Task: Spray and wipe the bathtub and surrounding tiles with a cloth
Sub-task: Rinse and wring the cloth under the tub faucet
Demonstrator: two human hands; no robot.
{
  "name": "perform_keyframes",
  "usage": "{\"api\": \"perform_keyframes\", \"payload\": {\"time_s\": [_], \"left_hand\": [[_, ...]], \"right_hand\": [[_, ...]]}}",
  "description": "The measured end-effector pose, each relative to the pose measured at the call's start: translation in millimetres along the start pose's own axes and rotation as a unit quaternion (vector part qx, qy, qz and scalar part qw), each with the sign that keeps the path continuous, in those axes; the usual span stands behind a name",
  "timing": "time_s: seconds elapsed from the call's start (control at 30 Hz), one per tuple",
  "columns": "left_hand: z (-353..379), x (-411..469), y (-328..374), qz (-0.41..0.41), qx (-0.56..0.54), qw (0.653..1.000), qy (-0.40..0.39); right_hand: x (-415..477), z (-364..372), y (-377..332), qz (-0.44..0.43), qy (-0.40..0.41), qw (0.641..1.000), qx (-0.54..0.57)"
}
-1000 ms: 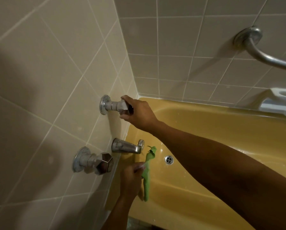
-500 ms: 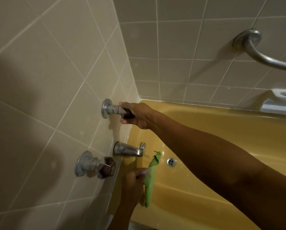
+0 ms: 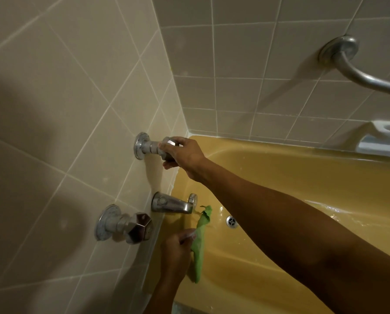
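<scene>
A yellow bathtub [image 3: 302, 182] fills the lower right, with beige wall tiles [image 3: 76, 87] around it. My right hand [image 3: 182, 155] reaches across and grips the upper chrome tap handle [image 3: 154, 146] on the left wall. My left hand [image 3: 176, 252] is lower down, just under the chrome spout [image 3: 172, 203], and holds a green cloth [image 3: 199, 243] that hangs down inside the tub. No spray bottle is in view.
A second chrome tap handle [image 3: 126, 225] sticks out of the wall at lower left. The overflow drain [image 3: 231, 221] sits on the tub's end wall. A metal grab bar [image 3: 357, 71] and a white soap dish [image 3: 384, 141] are on the far wall.
My right hand has turned on the upper tap handle, its fingers now lying further over the knob. The left hand and cloth stay under the spout. The view has shifted slightly.
</scene>
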State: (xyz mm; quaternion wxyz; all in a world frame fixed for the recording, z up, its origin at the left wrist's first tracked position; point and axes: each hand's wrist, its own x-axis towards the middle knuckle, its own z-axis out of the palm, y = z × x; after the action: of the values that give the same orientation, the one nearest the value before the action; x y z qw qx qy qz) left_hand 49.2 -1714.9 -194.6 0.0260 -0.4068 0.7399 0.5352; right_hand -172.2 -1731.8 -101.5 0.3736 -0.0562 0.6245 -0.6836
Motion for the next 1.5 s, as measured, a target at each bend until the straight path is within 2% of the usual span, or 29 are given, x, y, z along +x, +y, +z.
{"api": "perform_keyframes", "payload": {"time_s": [0.1, 0.17, 0.27, 0.37, 0.5, 0.57, 0.63, 0.73, 0.87, 0.93, 1.0, 1.07, 1.17, 1.33, 1.43, 1.5], "left_hand": [[9, 8, -2, -0.017, -0.004, 1.0, 0.015], [16, 17, -7, -0.029, -0.055, 0.997, 0.035], [31, 35, -21, -0.069, -0.139, 0.986, 0.067], [50, 60, -41, -0.105, -0.201, 0.972, 0.069], [74, 91, -66, -0.115, -0.234, 0.964, 0.056], [84, 105, -78, -0.102, -0.221, 0.968, 0.059], [91, 117, -90, -0.087, -0.184, 0.977, 0.065], [95, 130, -107, -0.065, -0.142, 0.986, 0.062], [89, 138, -129, -0.067, -0.115, 0.989, 0.06], [84, 143, -136, -0.077, -0.109, 0.989, 0.056], [80, 148, -135, -0.068, -0.097, 0.991, 0.062], [80, 154, -132, -0.032, -0.054, 0.996, 0.069], [86, 163, -125, -0.017, -0.013, 0.997, 0.069], [97, 192, -112, -0.023, 0.037, 0.999, 0.0], [105, 208, -113, -0.061, 0.038, 0.996, -0.053], [107, 216, -113, -0.042, 0.091, 0.992, -0.074]], "right_hand": [[-5, -11, 18, -0.055, -0.003, 0.995, -0.082], [-12, -28, 40, -0.086, 0.008, 0.982, -0.167], [-21, -65, 95, -0.073, 0.064, 0.965, -0.242], [-23, -98, 161, 0.034, 0.121, 0.958, -0.258], [-9, -111, 230, 0.227, 0.08, 0.96, -0.145], [6, -109, 256, 0.265, 0.065, 0.957, -0.099], [24, -104, 274, 0.272, 0.054, 0.955, -0.11], [57, -98, 299, 0.264, 0.031, 0.948, -0.177], [86, -89, 324, 0.188, 0.024, 0.943, -0.273], [83, -84, 331, 0.182, -0.013, 0.935, -0.304], [76, -85, 339, 0.171, -0.006, 0.95, -0.26], [66, -90, 344, 0.161, 0.051, 0.972, -0.161], [55, -95, 343, 0.131, 0.073, 0.983, -0.102], [48, -107, 351, 0.068, 0.055, 0.983, -0.164], [49, -119, 358, 0.051, 0.031, 0.976, -0.211], [48, -127, 359, 0.051, 0.021, 0.974, -0.22]]}}
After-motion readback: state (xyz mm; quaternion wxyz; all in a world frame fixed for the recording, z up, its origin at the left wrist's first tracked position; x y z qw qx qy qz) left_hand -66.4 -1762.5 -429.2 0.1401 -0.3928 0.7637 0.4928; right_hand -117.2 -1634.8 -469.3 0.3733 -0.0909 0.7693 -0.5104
